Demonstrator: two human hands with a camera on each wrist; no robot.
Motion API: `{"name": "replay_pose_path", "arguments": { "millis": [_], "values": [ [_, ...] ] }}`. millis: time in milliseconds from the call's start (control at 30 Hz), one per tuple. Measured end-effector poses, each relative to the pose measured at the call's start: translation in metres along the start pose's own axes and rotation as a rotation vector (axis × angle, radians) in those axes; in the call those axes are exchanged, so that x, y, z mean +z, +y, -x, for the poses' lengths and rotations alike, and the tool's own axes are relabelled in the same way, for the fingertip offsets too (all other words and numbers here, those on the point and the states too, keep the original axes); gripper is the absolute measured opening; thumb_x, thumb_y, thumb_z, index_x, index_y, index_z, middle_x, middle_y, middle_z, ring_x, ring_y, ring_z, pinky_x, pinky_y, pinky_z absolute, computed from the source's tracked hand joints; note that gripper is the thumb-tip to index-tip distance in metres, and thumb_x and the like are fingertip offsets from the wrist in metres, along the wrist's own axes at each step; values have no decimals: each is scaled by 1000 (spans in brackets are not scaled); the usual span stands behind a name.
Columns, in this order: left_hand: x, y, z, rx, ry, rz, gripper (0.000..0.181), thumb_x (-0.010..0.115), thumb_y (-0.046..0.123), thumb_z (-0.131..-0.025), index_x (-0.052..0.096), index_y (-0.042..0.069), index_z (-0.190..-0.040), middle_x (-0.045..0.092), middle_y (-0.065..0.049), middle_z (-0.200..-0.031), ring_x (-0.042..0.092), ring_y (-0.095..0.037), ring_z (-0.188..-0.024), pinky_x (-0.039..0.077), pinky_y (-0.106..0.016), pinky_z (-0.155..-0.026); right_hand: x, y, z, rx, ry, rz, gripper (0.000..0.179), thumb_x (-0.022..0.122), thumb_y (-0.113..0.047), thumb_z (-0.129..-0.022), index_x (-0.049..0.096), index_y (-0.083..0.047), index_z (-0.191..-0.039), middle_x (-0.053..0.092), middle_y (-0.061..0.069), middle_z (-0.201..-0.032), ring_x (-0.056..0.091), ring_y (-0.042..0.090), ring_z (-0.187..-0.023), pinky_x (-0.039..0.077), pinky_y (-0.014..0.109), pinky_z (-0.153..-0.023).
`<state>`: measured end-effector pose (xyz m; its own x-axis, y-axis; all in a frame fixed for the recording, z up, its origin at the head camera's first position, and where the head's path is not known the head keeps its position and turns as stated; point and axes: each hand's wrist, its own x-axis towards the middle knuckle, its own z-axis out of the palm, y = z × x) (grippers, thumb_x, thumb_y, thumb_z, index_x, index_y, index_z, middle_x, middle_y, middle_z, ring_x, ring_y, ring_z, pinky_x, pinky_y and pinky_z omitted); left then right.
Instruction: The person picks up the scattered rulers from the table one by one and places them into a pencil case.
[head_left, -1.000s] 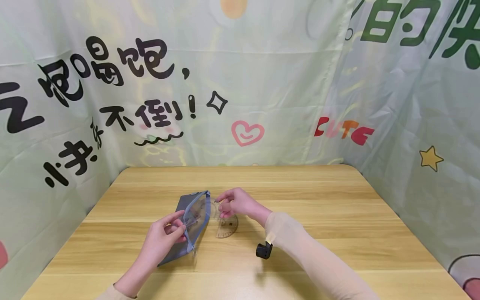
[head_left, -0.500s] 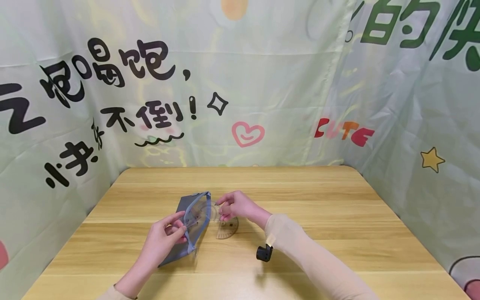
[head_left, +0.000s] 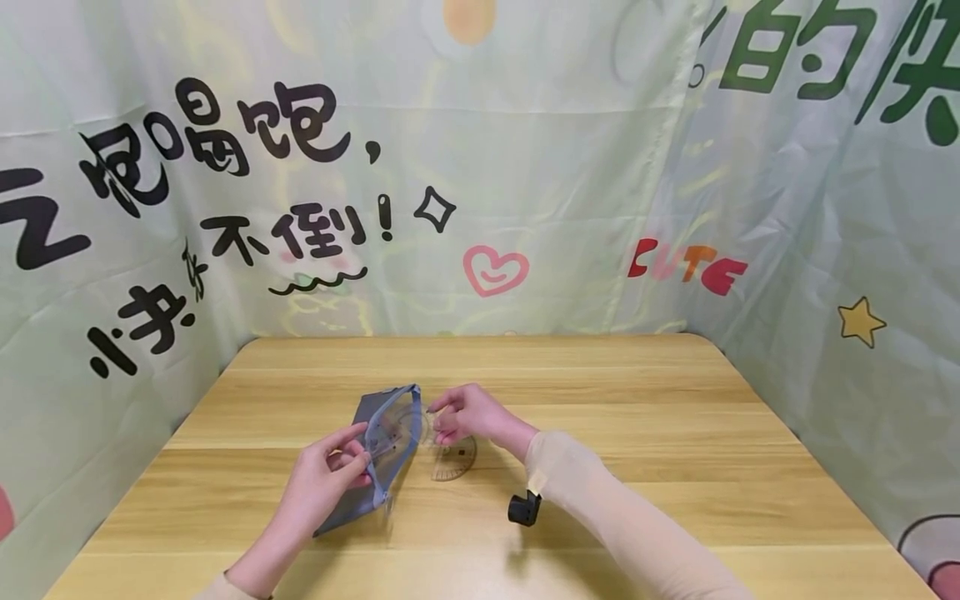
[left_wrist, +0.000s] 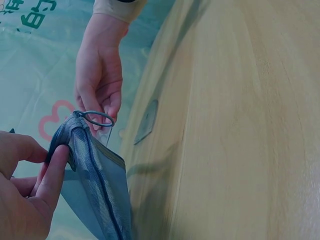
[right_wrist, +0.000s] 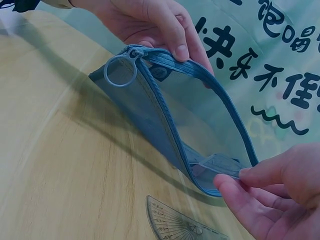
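A blue-grey zip pouch [head_left: 367,406] stands tilted with its zipped mouth spread wide. My left hand [head_left: 324,475] pinches one side of its rim between thumb and fingers, as the left wrist view also shows. At the opposite end of the mouth is my right hand [head_left: 474,414]. Its thumb and fingers pinch a clear plastic drawing tool [right_wrist: 217,162], whose far part reaches inside the pouch; its exact kind I cannot tell. Below the right hand a clear protractor [head_left: 455,460] lies flat on the table. A ring pull [right_wrist: 120,71] hangs from the zip.
The wooden table [head_left: 637,417] has fabric curtains [head_left: 570,183] with printed lettering behind it and at both sides. A small black camera [head_left: 522,508] hangs below the right sleeve, above the tabletop.
Hardly anything differs. The right hand has shifted very slightly toward the pouch with the clear drawing tool, while the left hand keeps the rim in place.
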<state>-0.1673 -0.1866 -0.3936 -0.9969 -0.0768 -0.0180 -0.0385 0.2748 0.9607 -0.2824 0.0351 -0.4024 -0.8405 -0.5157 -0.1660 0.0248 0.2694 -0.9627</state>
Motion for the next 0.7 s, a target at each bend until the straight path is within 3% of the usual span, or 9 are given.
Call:
{"name": "replay_pose_path", "arguments": {
  "millis": [433,700],
  "values": [
    [0,1,0,-5,4,-3,50,62,-5,-91,51,-4,-139,57,-8,-94,63,-4,-72,63,-22,-68,7,-7,-5,16,-1,-30,32,58,7,-92,59,12,-123,67,33,-102,69,16,-67,65,33,-73],
    [1,0,-1,-4,4,0,51,62,-5,-91,50,-4,-140,57,-8,-94,64,-4,-72,63,-21,-68,11,-14,-12,9,-2,3,30,60,5,-92,60,10,-122,67,13,-82,73,31,-76,65,43,-79]
  ]
}}
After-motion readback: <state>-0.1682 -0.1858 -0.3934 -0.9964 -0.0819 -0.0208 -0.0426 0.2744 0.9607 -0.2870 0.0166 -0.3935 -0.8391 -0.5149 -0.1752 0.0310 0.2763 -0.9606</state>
